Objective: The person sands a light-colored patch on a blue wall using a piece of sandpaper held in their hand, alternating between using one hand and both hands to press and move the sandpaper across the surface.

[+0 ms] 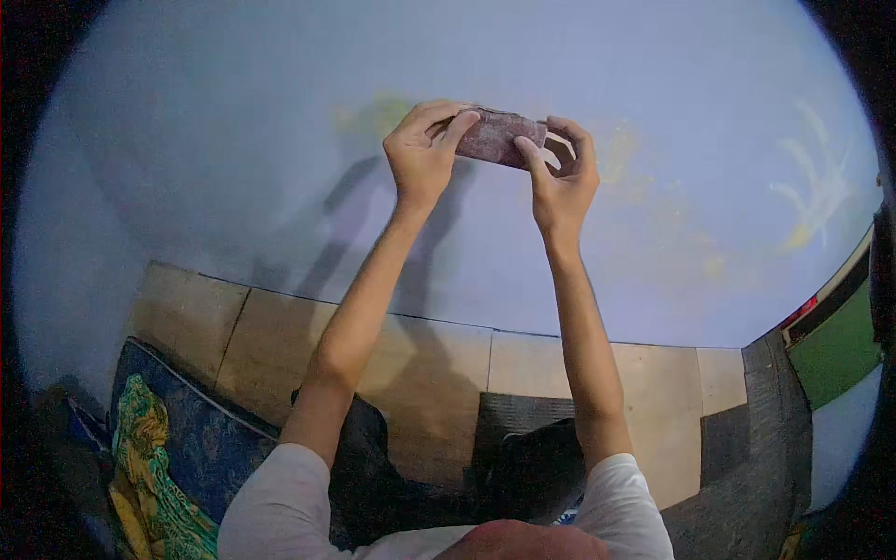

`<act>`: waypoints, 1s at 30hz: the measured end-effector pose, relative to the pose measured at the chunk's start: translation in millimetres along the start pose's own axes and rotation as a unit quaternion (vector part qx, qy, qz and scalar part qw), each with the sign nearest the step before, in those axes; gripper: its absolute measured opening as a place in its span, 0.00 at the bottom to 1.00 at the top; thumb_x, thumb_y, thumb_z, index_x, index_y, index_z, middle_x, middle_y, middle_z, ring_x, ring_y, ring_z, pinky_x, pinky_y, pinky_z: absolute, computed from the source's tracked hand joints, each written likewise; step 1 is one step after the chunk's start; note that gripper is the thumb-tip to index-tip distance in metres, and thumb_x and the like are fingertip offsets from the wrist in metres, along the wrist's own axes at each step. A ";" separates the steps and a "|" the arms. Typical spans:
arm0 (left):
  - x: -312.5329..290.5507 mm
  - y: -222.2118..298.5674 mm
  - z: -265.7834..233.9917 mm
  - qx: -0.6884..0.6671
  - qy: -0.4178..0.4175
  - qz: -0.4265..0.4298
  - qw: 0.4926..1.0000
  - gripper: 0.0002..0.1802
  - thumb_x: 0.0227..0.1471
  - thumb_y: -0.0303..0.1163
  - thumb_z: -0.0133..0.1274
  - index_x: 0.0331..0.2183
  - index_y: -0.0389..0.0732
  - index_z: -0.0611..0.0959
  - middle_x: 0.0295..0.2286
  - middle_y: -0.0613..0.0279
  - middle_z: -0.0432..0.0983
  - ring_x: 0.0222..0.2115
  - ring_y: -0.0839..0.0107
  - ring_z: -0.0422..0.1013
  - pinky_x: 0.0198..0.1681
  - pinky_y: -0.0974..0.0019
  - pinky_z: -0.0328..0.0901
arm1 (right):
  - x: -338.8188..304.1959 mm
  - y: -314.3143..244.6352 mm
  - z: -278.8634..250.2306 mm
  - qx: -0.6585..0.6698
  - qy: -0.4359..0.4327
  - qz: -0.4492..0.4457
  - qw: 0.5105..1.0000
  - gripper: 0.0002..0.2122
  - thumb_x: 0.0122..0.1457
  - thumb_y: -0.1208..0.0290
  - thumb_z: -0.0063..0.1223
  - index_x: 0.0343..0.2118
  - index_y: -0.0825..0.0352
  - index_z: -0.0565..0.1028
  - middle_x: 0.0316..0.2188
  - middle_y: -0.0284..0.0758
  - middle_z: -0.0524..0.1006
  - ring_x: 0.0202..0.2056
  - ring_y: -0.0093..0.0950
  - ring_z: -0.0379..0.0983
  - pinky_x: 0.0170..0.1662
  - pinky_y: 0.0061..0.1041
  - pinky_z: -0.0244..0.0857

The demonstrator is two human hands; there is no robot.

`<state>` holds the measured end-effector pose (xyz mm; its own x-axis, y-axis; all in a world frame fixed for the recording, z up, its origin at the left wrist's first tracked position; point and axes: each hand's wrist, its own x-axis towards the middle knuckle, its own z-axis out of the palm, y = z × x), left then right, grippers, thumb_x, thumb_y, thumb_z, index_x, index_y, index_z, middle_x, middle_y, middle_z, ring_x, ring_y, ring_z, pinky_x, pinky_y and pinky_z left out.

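Both arms reach up and forward, and between the hands is a dusty, dark reddish-brown sheet of sandpaper [493, 140], seemingly folded into a small rectangle. My left hand [427, 149] grips its left end, thumb on the near face and fingers behind the top edge. On the right end, my right hand [563, 168] pinches it with the thumb pressed on the face and the other fingers curled behind. The sandpaper tilts slightly down to the right. Behind it stands a pale blue wall [635, 271]; I cannot tell whether the sheet touches it.
Yellowish patches [616, 159] and white streaks [817, 177] mark the wall. Below runs a tan tiled floor [420, 355] with a dark mat [518, 407]. A dark blue patterned cushion or mattress [201, 420] lies left, with a green and yellow cloth [145, 439]. A green panel [835, 341] stands right.
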<state>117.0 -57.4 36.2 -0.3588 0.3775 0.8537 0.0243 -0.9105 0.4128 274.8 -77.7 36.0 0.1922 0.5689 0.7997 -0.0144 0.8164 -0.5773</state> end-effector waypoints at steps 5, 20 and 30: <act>3.0 8.9 0.4 0.045 -0.006 0.061 0.997 0.07 0.49 0.17 0.64 0.34 0.32 0.86 0.36 0.57 0.82 0.38 0.72 0.77 0.43 0.70 0.74 | 1.5 -0.5 -5.7 0.051 -0.010 0.054 0.997 0.12 0.56 0.75 0.66 0.41 0.71 0.76 0.40 0.39 0.79 0.44 0.28 0.77 0.45 0.31 0.77; 7.3 1.6 -6.7 0.102 -0.070 0.097 0.987 0.08 0.48 0.16 0.64 0.34 0.32 0.87 0.36 0.56 0.82 0.38 0.70 0.78 0.44 0.68 0.74 | 4.3 1.4 -14.0 0.090 -0.013 0.188 0.978 0.11 0.61 0.71 0.61 0.43 0.71 0.81 0.41 0.38 0.80 0.43 0.26 0.76 0.45 0.28 0.71; 8.7 2.9 -6.6 0.074 -0.067 0.006 0.995 0.06 0.50 0.23 0.65 0.32 0.33 0.87 0.34 0.59 0.82 0.34 0.73 0.78 0.41 0.69 0.75 | 4.1 8.6 -11.3 0.057 0.007 0.136 0.989 0.11 0.59 0.72 0.63 0.43 0.70 0.81 0.36 0.35 0.81 0.39 0.24 0.76 0.44 0.26 0.70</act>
<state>107.8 -57.9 42.7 -0.2299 0.3945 0.8897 0.1688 -0.8842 0.4356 286.6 -69.5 32.4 0.1805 0.7679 0.6146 -0.1770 0.6400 -0.7477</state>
